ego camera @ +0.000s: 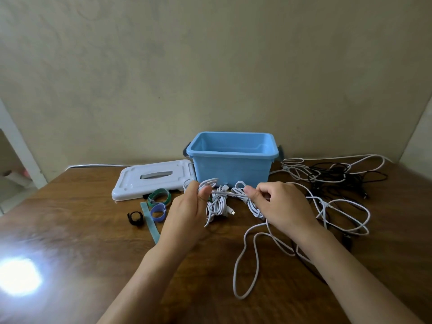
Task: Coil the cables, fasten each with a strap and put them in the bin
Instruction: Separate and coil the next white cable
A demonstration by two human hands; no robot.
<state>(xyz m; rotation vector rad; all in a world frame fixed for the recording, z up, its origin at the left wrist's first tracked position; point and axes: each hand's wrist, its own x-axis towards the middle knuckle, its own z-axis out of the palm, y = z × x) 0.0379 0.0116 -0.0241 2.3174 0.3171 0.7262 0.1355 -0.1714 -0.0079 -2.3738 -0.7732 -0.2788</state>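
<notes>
head view: left hand and right hand both pinch white cable; loose loops may snag, undoing the coil.

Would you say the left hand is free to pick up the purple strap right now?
Probably not yet: the left hand is gripping white cable loops, though the purple strap lies unobstructed right beside it.

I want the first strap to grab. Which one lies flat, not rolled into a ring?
The teal strap, stretched out straight on the table beside the left wrist; the green, purple and black ones are all rolled.
</notes>
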